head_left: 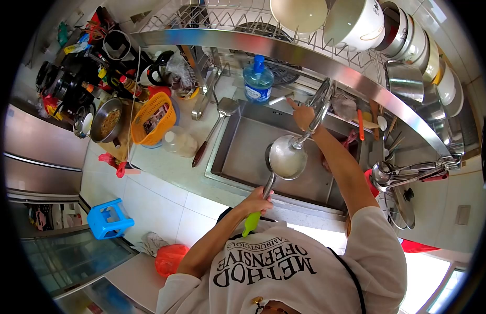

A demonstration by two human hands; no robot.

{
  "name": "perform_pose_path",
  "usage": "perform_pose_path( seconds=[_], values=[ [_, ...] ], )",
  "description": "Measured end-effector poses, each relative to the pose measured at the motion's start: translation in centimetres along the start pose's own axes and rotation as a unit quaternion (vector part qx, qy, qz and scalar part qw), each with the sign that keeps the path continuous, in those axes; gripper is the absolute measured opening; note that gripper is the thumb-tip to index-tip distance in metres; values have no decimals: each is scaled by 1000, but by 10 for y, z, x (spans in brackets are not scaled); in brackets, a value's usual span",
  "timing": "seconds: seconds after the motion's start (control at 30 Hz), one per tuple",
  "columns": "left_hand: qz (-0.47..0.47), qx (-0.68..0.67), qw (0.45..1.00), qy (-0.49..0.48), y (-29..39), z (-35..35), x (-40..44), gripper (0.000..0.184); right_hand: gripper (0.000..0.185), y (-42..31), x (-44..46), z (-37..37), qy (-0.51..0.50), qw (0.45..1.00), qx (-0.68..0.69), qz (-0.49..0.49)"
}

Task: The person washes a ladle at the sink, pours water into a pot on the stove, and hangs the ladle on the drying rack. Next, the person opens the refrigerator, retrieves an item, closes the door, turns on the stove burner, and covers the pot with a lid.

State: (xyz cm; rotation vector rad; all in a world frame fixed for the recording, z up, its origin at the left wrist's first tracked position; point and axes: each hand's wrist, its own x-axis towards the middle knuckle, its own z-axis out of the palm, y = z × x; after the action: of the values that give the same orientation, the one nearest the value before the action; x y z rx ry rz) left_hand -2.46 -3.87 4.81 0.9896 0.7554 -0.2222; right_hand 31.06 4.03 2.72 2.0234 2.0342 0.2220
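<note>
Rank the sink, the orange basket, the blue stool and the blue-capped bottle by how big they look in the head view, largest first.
1. Steel sink
2. Orange basket and blue stool: too alike to rank
3. Blue-capped bottle

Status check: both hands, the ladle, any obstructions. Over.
Left hand gripping ladle, bowl under faucet, over sink. Right hand beside faucet, forefinger extended. Spatula on counter, clear of ladle.
</note>
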Motion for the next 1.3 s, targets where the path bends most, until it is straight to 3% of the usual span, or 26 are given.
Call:
perform_pose_path(
  seconds=[0.13, 0.2, 0.23, 0.3, 0.33, 0.4, 0.47, 0.53, 0.6, 0.7, 0.8, 1.0, 1.07, 1.13, 1.2, 1.27, 1.3],
  values=[
    [-2, -4, 1000, -7, -4, -2, 0, 50, 29, 0, -5, 22, 80, 992, -95, 3],
    [-7, -2, 1000, 0, -7, -6, 2, 49, 34, 0, -23, 35, 36, 998, -50, 9],
    [-11, -3, 1000, 4, -10, -8, 3, 49, 35, -5, -41, 33, 19, 995, 83, 52],
    [-12, -14, 1000, 2, -15, -13, 3, 48, 37, -17, -77, 26, 25, 925, 351, 146],
    [-11, -18, 1000, 2, -17, -17, 4, 48, 35, -29, -104, 7, 3, 979, 175, 106],
    [-11, 0, 1000, -13, -21, -24, 5, 49, 32, -58, -142, 7, -168, 963, 187, 101],
    [-9, 10, 999, -31, -24, -30, 5, 48, 27, -101, -170, 13, -39, 950, 306, 58],
    [-12, 15, 999, -49, -28, -35, 0, 47, 30, -133, -150, 23, -21, 936, 325, -132],
    [-6, 33, 998, -58, -32, -39, -3, 48, 36, -168, -124, 38, 81, 930, 334, -129],
    [-4, 33, 997, -75, -34, -45, -9, 49, 45, -167, -95, 39, -101, 977, 181, -49],
    [-3, 4, 997, -83, -39, -50, -15, 51, 52, -149, -101, 37, -163, 951, 261, 29],
    [-19, -42, 994, -101, -34, -41, -21, 50, 64, -180, -111, 68, -275, 842, 412, 214],
    [-25, -48, 992, -111, -34, -42, -24, 49, 64, -211, -105, 155, -89, 666, 674, 309],
    [-23, -34, 993, -111, -34, -48, -28, 49, 63, -211, -99, 153, 13, 639, 708, 301],
    [-10, -26, 995, -95, -30, -52, -34, 48, 59, -177, -104, 60, 19, 805, 550, 220],
    [2, -11, 996, -93, -25, -53, -32, 49, 53, -184, -98, 42, -143, 930, 315, 119],
    [7, -2, 995, -96, -25, -52, -29, 50, 50, -186, -97, 40, -222, 956, 182, 64]
  ],
)
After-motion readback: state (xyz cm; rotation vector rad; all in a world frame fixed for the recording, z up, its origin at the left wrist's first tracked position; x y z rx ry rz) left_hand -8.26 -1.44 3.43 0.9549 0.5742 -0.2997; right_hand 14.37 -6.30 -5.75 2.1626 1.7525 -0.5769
